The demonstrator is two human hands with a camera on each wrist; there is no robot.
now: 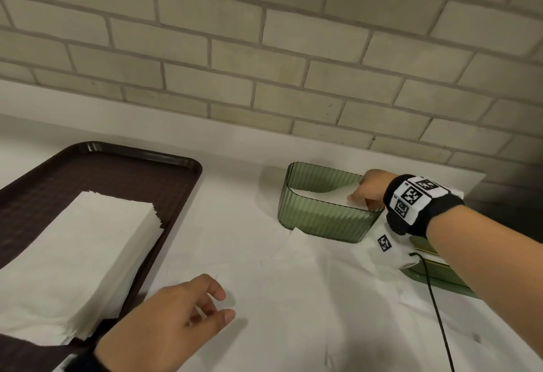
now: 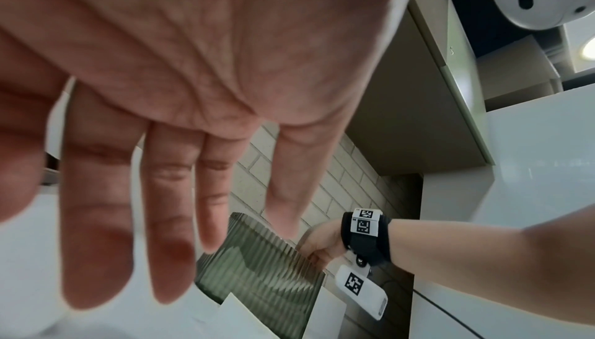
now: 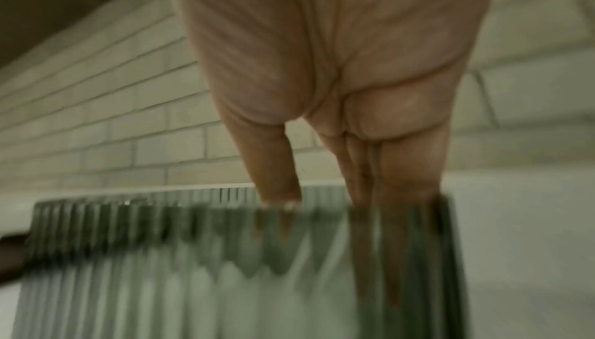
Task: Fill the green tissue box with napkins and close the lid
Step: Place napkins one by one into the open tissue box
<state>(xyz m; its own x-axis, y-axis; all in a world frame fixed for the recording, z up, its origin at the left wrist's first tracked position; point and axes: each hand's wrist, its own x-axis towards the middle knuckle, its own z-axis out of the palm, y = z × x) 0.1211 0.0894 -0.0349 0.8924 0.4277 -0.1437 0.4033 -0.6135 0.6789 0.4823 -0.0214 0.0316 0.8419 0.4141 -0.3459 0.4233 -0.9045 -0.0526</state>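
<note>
Reaching into ribbed translucent green box (image 1: 326, 219), right hand (image 1: 370, 188) grip pinching flat white napkins (image 1: 324, 195), left hand (image 1: 164, 324) relaxed wide.

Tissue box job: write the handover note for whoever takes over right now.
Right hand: fingers down inside the right end of the green tissue box, on the napkins in it; whether it grips them cannot be told.
Left hand: open, holding nothing, over the counter beside the brown tray.
More napkins are stacked on the tray; a few loose sheets lie in front of the box.
The green lid lies on the counter under the right forearm.
Done: some napkins in.
Left: add more if needed, fit the lid.
</note>
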